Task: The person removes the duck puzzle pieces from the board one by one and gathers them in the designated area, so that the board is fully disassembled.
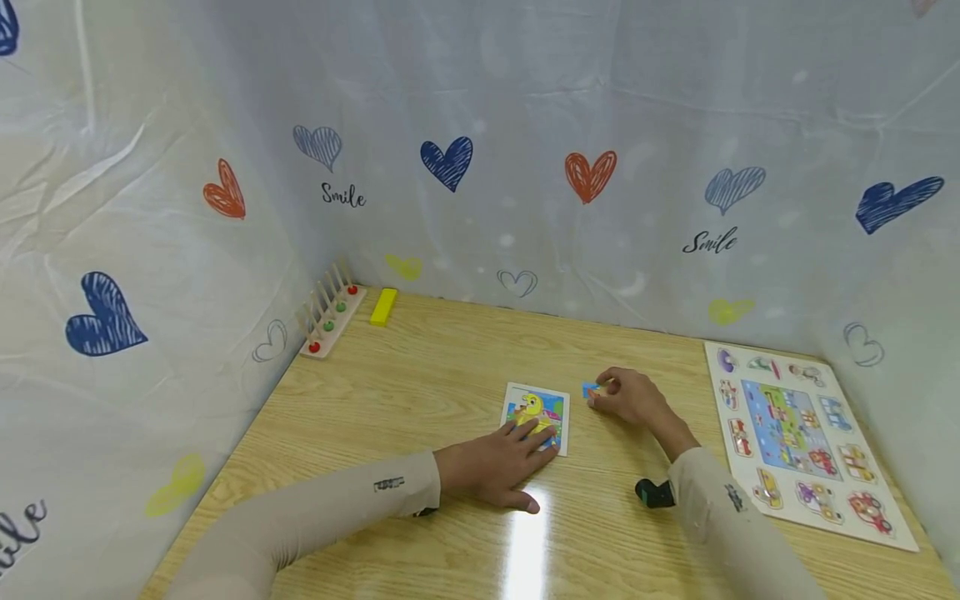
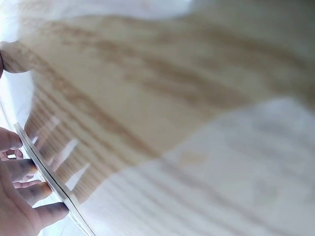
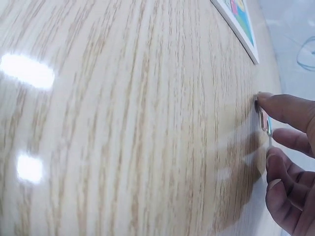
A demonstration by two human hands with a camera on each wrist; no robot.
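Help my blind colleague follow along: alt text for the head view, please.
A person's left hand rests on a small bird puzzle while the right hand pinches a piece beside it. A larger picture board lies right.

Left hand [image 1: 497, 467] on bird puzzle [image 1: 534, 405]

1. head: above the near side, facing down and toward the far curtain [image 1: 517, 225], widest.
2. left wrist: low beside the left hand [image 1: 498, 468], close along the wooden table [image 1: 345, 417].
3. right wrist: close over the tabletop, the right hand [image 1: 633, 398] side-on.
4. head and right wrist share the right hand and part of the duck puzzle [image 1: 553, 405].
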